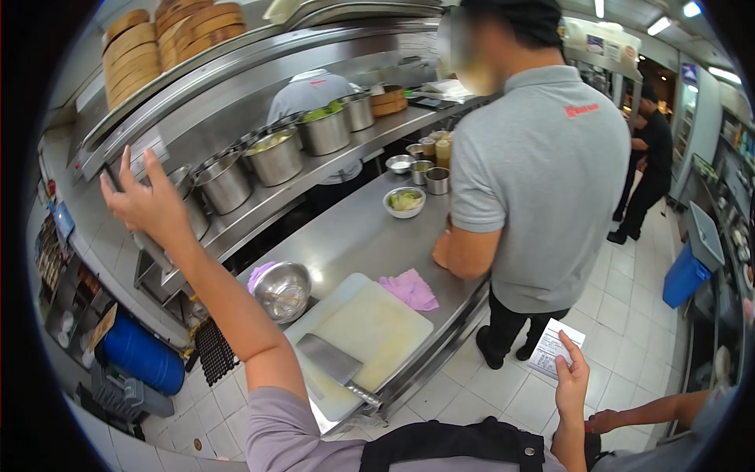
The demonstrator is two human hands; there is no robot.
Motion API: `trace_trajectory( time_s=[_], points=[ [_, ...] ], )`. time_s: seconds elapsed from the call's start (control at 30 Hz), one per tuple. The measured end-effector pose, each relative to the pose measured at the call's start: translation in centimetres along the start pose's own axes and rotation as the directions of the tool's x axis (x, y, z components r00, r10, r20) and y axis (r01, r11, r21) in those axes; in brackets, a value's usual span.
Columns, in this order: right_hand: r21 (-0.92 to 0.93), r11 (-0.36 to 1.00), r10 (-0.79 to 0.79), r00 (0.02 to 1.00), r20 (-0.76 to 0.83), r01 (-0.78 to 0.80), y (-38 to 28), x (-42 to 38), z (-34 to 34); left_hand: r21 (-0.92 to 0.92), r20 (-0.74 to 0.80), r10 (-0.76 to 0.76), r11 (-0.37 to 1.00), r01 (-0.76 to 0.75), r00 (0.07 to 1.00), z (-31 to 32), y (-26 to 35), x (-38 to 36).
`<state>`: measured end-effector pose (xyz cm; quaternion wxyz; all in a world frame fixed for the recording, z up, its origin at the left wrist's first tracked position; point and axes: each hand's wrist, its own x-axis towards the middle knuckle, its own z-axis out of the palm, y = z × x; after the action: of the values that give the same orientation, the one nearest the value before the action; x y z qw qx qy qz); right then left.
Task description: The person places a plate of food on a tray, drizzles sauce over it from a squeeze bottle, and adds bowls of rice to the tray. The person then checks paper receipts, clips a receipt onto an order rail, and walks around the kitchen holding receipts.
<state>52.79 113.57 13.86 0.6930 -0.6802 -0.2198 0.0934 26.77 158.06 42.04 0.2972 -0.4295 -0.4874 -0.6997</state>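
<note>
My left hand [145, 197] is raised at the upper left, fingers apart and holding nothing, in front of the shelf edge near the metal pots [222, 182]. Low on the right, my right hand [572, 370] pinches a printed paper slip [557, 346] between thumb and fingers. Between my arms, a cleaver [330, 359] lies on a white cutting board [385, 318]. Beside the board are a steel bowl [282, 292] and a pink cloth [409, 289].
A person in a grey shirt [543, 173] stands at the steel counter [346, 236], near a bowl of greens [404, 202]. Bamboo steamers [132, 67] sit overhead. Another person's forearm [653, 411] reaches in at the lower right. Blue bins [141, 355] stand at left and right.
</note>
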Motion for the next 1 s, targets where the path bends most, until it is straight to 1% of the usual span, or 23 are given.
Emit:
trace_trajectory(
  time_s=[0.03,0.07,0.1,0.17,0.23,0.27,0.33,0.37,0.4,0.47,0.5,0.53,0.6,0.63,0.67,0.7,0.73,0.8,0.83,0.87,0.9,0.93,1.0],
  points=[
    [-0.003,1.0,0.005,1.0,-0.025,-0.005,-0.1,-0.1,-0.8,-0.261,-0.07,0.071,0.961,-0.087,0.995,-1.1,1.8,-1.6],
    [-0.012,1.0,-0.005,0.998,-0.064,0.004,-0.1,-0.2,-1.8,-0.5,-0.156,0.116,0.847,-0.179,0.981,-2.3,3.8,-3.2],
    [-0.018,1.0,-0.018,0.994,-0.107,0.016,0.3,-0.9,-3.3,-0.529,-0.149,0.11,0.831,-0.173,0.983,-4.4,5.9,-4.9],
    [-0.039,0.999,-0.032,0.983,-0.183,0.025,0.4,-1.2,-6.3,-0.646,-0.223,0.141,0.72,-0.255,0.964,-7.4,10.2,-7.7],
    [-0.063,0.997,-0.05,0.966,-0.254,0.035,0.8,-1.4,-9.9,-0.837,-0.349,-0.032,0.46,-0.296,0.936,-9.3,13.8,-9.6],
    [-0.057,0.998,-0.053,0.946,-0.321,0.037,1.2,-1.6,-11.9,-0.817,-0.442,-0.035,0.429,-0.386,0.896,-10.8,15.5,-10.0],
    [-0.055,0.997,-0.067,0.914,-0.4,0.049,2.9,-1.5,-16.0,-0.891,-0.357,-0.317,0.397,-0.219,0.879,-13.6,19.3,-12.6],
    [-0.047,0.998,-0.056,0.892,-0.448,0.039,3.6,-1.5,-18.6,-0.899,-0.348,-0.328,0.383,-0.213,0.878,-13.9,21.4,-14.1],
    [-0.033,0.999,-0.043,0.868,-0.494,0.031,4.3,-1.2,-21.1,-0.844,-0.266,-0.22,0.524,-0.116,0.939,-12.3,23.1,-16.4],
    [-0.022,0.999,-0.052,0.84,-0.539,0.047,5.4,-0.2,-26.0,-0.627,-0.034,-0.032,0.779,0.003,0.999,-4.5,25.7,-23.3],
    [-0.014,0.998,-0.054,0.818,-0.573,0.056,5.8,0.0,-28.3,-0.656,0.105,0.269,0.743,-0.136,0.958,-1.2,31.1,-26.6],
    [-0.009,0.999,-0.042,0.812,-0.582,0.045,5.8,0.1,-30.4,-0.656,0.453,0.205,0.736,0.169,0.868,-0.5,33.1,-31.4],
    [-0.026,0.998,-0.055,0.787,-0.615,0.05,5.3,1.4,-33.7,-0.659,0.647,0.192,0.629,0.413,0.738,0.6,32.5,-30.3],
    [0.01,0.999,-0.026,0.78,-0.625,0.042,5.4,2.0,-35.7,-0.609,0.706,0.181,0.648,0.457,0.684,-1.5,33.3,-28.9],
    [0.007,0.998,-0.039,0.781,-0.624,0.055,5.7,2.8,-37.6,-0.632,0.713,0.185,0.587,0.506,0.676,0.6,32.1,-29.4],
    [0.052,0.997,-0.006,0.792,-0.61,0.048,6.0,3.7,-39.4,-0.582,0.786,0.124,0.477,0.658,0.605,-1.0,32.7,-28.6],
    [0.097,0.995,0.038,0.808,-0.587,0.023,6.2,4.5,-41.0,-0.586,0.782,0.065,0.416,0.695,0.62,-1.9,32.7,-28.4],
    [0.097,0.995,0.038,0.824,-0.566,0.021,7.9,6.6,-43.6,-0.661,0.661,-0.024,0.456,0.596,0.75,-4.4,32.8,-29.0],
    [0.091,0.996,0.037,0.828,-0.56,0.017,8.2,7.7,-44.6,-0.654,0.662,-0.029,0.466,0.596,0.749,-6.2,33.6,-29.3],
    [0.09,0.996,0.037,0.831,-0.554,0.016,8.3,8.9,-45.4,-0.696,0.593,-0.084,0.447,0.562,0.801,-8.4,34.9,-30.0],
    [0.131,0.99,0.019,0.845,-0.535,0.06,8.3,10.1,-46.2,-0.737,0.518,-0.139,0.428,0.523,0.844,-10.7,36.7,-30.6],
    [0.163,0.981,-0.003,0.855,-0.519,0.103,8.2,11.3,-47.1,-0.732,0.523,-0.146,0.427,0.531,0.84,-12.7,38.5,-31.5],
    [0.091,0.991,-0.039,0.846,-0.531,0.103,9.8,13.9,-49.7,-0.805,0.461,-0.207,0.311,0.505,0.863,-16.5,42.4,-33.7]
  ],
)
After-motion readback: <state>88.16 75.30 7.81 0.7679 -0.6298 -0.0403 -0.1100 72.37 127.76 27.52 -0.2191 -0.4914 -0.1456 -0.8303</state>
